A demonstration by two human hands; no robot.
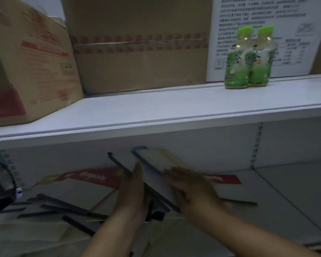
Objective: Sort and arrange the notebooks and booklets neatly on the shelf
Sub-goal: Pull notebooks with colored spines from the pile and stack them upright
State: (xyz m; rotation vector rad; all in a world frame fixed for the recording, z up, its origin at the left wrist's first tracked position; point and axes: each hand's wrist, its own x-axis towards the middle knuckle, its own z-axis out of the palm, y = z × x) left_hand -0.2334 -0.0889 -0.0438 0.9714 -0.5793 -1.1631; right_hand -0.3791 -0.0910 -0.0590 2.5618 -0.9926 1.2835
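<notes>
Stack of notebooks (pixel 152 165): pressed between flat, straight-fingered left hand (pixel 134 190) and right hand (pixel 191 190) curled over it, probably squaring edges; loose notebooks (pixel 63 206) lie left of the grip.

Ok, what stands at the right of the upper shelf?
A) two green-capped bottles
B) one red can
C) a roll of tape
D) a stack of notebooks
A: two green-capped bottles with green labels stand side by side on the upper shelf, in front of a white printed box.
</notes>
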